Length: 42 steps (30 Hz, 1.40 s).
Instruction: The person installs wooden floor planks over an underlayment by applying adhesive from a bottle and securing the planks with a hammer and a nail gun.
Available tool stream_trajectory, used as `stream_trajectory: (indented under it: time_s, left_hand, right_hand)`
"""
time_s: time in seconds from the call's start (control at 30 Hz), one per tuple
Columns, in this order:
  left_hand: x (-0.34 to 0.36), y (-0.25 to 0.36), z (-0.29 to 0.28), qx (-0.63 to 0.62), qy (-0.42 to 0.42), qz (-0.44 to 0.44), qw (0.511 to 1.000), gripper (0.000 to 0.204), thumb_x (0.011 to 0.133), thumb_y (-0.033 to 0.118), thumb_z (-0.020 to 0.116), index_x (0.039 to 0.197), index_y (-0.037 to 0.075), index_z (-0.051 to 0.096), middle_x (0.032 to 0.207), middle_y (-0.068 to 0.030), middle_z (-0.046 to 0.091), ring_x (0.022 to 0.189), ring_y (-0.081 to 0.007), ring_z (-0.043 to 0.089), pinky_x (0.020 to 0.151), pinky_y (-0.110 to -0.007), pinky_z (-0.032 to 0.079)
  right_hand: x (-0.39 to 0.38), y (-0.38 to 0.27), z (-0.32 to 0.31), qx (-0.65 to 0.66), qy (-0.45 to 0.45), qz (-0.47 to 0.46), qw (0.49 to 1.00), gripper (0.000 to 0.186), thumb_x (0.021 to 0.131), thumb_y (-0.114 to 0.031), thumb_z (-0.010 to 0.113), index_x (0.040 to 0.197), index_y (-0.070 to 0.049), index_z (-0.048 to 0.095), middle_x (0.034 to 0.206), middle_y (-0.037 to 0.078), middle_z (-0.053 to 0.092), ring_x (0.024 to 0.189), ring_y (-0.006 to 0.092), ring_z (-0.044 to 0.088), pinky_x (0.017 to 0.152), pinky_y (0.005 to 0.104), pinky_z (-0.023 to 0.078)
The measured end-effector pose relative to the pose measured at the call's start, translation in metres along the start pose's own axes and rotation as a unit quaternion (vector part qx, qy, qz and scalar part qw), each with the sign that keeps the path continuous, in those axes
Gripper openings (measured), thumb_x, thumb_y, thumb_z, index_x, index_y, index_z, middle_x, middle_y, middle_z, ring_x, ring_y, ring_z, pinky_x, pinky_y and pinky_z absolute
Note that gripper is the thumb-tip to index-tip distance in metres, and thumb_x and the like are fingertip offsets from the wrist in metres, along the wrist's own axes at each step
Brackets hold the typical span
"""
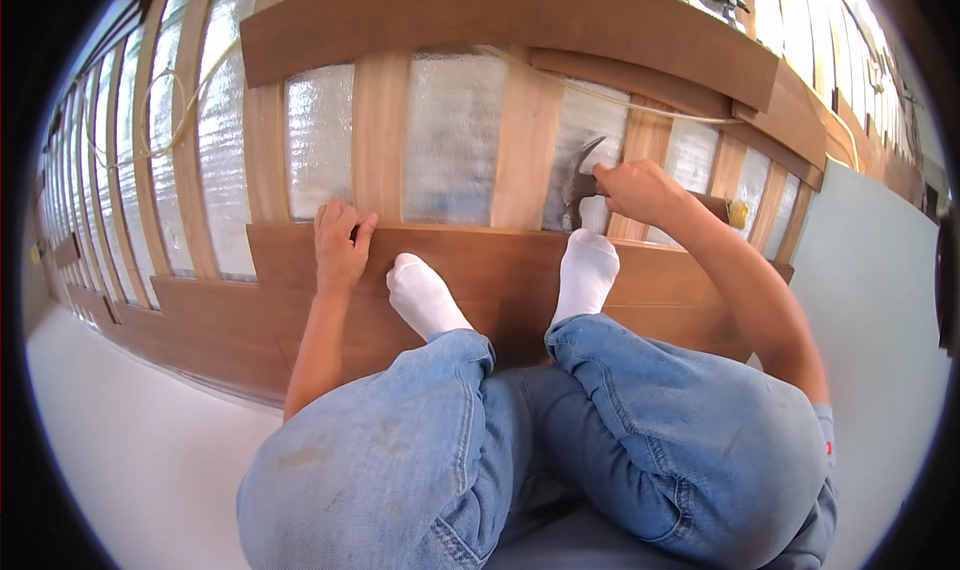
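Observation:
My left hand (342, 245) is on the far edge of a brown floorboard (480, 248), its fingers curled over that edge and the thumb to the right. My right hand (640, 190) is closed round a claw hammer (582, 182), whose dark metal head points away from me beside my right foot. The hammer's grip is mostly hidden by the hand and forearm. Both my feet, in white socks, press on the laid boards: the left foot (425, 295) is nearer the left hand, the right foot (585, 275) just below the hammer head.
Beyond the board, pale wooden joists (378, 140) run away from me with shiny silver foil sheeting (455, 135) between them. Loose brown boards (500, 15) lie across the joists. A thin pale hose (640, 108) trails over them. A light grey panel (870, 300) lies at the right.

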<state>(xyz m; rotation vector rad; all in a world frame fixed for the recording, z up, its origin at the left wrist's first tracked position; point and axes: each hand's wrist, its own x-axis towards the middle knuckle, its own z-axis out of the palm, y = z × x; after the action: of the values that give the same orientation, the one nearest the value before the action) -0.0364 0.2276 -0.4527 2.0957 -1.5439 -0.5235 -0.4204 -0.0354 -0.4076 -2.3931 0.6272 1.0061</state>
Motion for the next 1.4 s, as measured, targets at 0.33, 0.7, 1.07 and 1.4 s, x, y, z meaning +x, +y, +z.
stream_trajectory:
  time_s: [0.33,0.7,1.07,1.4]
  left_hand:
    - [-0.007,-0.014,0.008,0.002,0.012,0.028,1.0,0.019,0.089,0.007,0.074,0.082,0.002,0.057,0.088,-0.0152,0.056,0.09,-0.0383,0.054,0.084,-0.049,0.045]
    - [-0.015,-0.035,0.01,-0.022,-0.047,0.025,0.998,0.01,0.099,0.003,0.062,0.093,-0.002,0.056,0.096,-0.0175,0.054,0.095,-0.0372,0.053,0.09,-0.047,0.044]
    - [-0.021,-0.019,0.009,-0.046,-0.073,0.001,0.996,0.014,0.1,0.01,0.064,0.111,0.001,0.066,0.115,-0.0186,0.065,0.109,-0.0365,0.06,0.101,-0.047,0.047]
    - [-0.054,-0.011,0.012,0.162,-0.003,0.065,0.985,0.044,0.108,0.027,0.052,0.143,0.001,0.055,0.148,-0.0204,0.053,0.143,-0.042,0.045,0.122,-0.057,0.031]
  right_hand:
    - [0.004,0.003,0.026,0.015,0.032,0.034,0.999,0.02,0.092,-0.015,0.059,0.109,-0.003,0.061,0.086,0.018,0.076,0.081,0.0376,0.075,0.067,0.0499,0.059]
    - [-0.036,-0.064,0.042,0.384,0.32,0.247,0.83,0.02,0.091,-0.018,0.064,0.099,-0.002,0.055,0.082,0.025,0.07,0.078,0.047,0.068,0.07,0.0571,0.055]
    - [-0.03,-0.054,0.052,0.41,0.26,0.203,0.85,0.02,0.091,-0.02,0.064,0.103,-0.006,0.057,0.088,0.026,0.069,0.082,0.0483,0.068,0.072,0.0596,0.053]
    - [-0.08,0.085,0.02,0.159,0.229,0.17,0.945,0.019,0.091,-0.023,0.064,0.101,-0.007,0.062,0.076,0.018,0.071,0.072,0.0425,0.069,0.066,0.053,0.056]
